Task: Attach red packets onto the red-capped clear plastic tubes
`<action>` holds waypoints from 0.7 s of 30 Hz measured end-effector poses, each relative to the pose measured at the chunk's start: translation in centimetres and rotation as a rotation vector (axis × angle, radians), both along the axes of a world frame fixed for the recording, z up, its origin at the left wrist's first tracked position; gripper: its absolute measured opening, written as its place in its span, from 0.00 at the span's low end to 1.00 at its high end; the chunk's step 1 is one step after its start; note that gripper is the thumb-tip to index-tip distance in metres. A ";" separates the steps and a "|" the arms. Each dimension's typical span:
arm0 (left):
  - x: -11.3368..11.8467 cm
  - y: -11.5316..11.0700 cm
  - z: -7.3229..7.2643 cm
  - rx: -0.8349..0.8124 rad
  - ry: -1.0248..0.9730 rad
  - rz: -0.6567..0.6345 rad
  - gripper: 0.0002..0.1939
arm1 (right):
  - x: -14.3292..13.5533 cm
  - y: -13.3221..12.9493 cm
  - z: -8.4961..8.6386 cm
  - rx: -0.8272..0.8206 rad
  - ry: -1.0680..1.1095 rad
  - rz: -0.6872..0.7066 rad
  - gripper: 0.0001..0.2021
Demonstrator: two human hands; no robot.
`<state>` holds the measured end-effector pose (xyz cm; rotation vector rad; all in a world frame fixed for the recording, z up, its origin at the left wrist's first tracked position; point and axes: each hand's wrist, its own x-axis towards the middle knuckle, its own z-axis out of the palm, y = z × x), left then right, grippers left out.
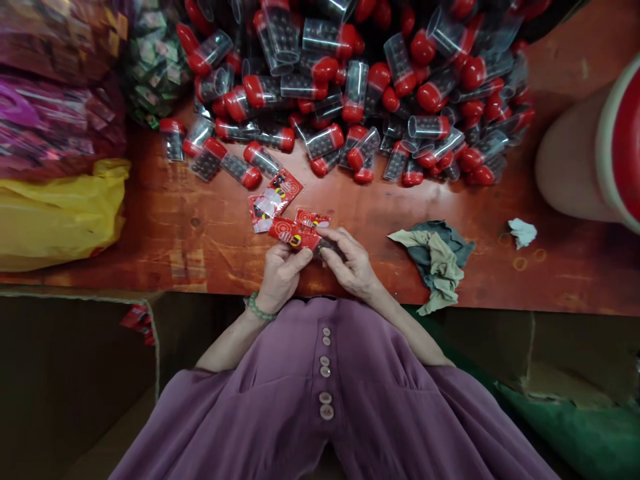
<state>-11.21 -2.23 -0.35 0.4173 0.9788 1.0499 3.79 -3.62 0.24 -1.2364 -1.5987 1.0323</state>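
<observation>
Both hands meet over the table's front edge. My left hand (284, 272), closed, pinches a red printed packet (289, 233) between thumb and fingers. My right hand (354, 265) is also closed, its thumb and fingers around a small clear tube with dark contents (330, 247), mostly hidden by the fingers. The tube's left end meets the packet and my left thumb. Just beyond the hands lie more red printed packets (285, 190), overlapping on the table. A green bead bracelet (259, 307) circles my left wrist.
Many clear red-capped tubes (356, 90) are heaped at the back of the wooden table (210, 227). Bulging bags, one yellow (60, 213), stand left. A crumpled cloth (440, 260), white scrap (523, 232) and pale bucket (570, 153) are right. Open cardboard boxes (75, 373) sit below.
</observation>
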 end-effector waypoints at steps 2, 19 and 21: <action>0.2 0.1 0.0 -0.004 -0.028 0.022 0.15 | -0.2 0.1 -0.2 0.032 -0.014 -0.003 0.16; 0.1 1.6 0.0 -0.023 -0.017 0.119 0.19 | -1.3 0.9 -0.6 0.253 -0.126 -0.017 0.21; -0.1 1.6 -0.1 -0.030 -0.022 0.152 0.18 | -1.3 0.9 -0.9 0.292 -0.155 -0.009 0.23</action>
